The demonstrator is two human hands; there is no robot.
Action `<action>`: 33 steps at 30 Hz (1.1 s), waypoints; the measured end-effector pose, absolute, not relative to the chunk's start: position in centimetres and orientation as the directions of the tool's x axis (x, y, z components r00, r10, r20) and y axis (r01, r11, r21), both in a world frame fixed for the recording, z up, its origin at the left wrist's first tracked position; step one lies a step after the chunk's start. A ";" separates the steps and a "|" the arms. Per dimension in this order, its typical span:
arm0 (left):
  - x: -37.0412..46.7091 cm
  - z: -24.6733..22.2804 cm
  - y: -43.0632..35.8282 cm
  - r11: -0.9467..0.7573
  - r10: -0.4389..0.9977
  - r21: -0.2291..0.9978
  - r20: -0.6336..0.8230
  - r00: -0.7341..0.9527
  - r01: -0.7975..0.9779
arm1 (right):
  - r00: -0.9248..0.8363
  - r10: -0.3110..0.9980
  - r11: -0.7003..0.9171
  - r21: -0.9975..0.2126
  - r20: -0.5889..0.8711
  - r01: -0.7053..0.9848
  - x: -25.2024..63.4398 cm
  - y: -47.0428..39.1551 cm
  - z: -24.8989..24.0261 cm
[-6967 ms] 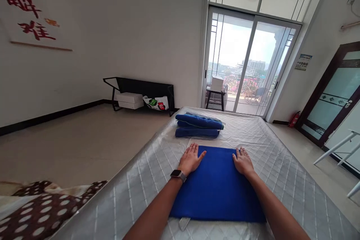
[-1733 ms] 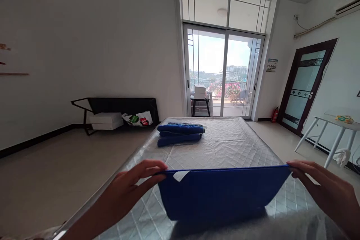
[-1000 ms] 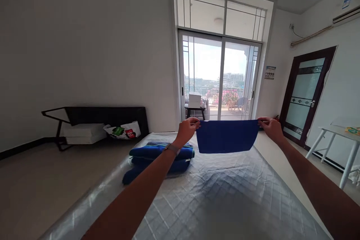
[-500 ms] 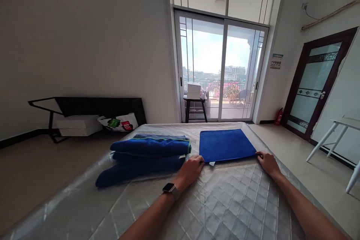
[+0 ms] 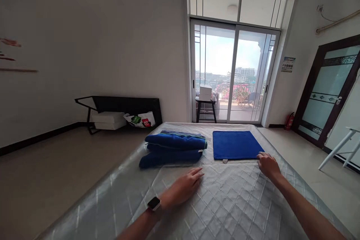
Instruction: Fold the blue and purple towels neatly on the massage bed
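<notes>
A blue towel (image 5: pixel 236 144) lies flat as a rectangle on the plastic-covered mattress (image 5: pixel 222 198), with a small white tag at its near edge. My right hand (image 5: pixel 268 165) is at the towel's near right corner, its bent fingers closed on the edge. My left hand (image 5: pixel 185 184) is open and holds nothing, palm down over the mattress, nearer to me than the towel. A watch (image 5: pixel 154 203) is on the left wrist. Left of the flat towel is a stack of folded blue towels (image 5: pixel 174 150) with thin green edging.
Behind the mattress, a dark stool (image 5: pixel 206 107) bearing a white box (image 5: pixel 205 92) stands by the sliding glass door (image 5: pixel 236 71). A black frame with white boxes (image 5: pixel 109 120) and a printed bag (image 5: pixel 140 120) is along the left wall. A white-legged piece of furniture (image 5: pixel 337 148) stands right.
My left hand has let go of the towel's near left corner and drawn back toward me, its fingers opening. My right hand stays at the right corner. The view has turned left.
</notes>
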State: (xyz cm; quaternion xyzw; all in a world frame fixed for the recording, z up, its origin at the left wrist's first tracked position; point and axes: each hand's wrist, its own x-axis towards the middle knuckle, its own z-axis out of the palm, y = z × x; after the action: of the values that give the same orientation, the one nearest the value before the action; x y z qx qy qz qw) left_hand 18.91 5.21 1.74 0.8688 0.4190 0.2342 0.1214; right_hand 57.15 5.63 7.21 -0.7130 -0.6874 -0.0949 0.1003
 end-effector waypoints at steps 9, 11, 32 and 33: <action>5.7 -0.4 -4.2 -0.567 0.817 0.497 0.437 0.375 0.657 | -0.375 0.887 0.425 -0.159 0.271 0.891 37.2 7.9 7.2; 5.1 -0.3 -4.9 -0.557 0.821 0.506 0.459 0.340 0.659 | -0.370 0.891 0.417 -0.153 0.261 0.896 34.1 8.9 7.1; 9.3 4.0 -7.9 -0.621 0.746 0.372 0.552 0.373 0.690 | -0.525 0.827 0.530 -0.594 0.203 0.605 35.6 -10.6 6.1; 10.1 4.1 -8.3 -0.636 0.747 0.385 0.526 0.407 0.669 | -0.504 0.837 0.504 -0.658 0.212 0.560 35.8 -11.0 5.9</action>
State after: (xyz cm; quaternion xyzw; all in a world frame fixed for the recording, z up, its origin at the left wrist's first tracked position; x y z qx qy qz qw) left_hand 10.11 -8.29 4.12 0.8368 0.4230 0.3429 0.0568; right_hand 35.81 -10.98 5.86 -0.4228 -0.8262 0.2634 0.2632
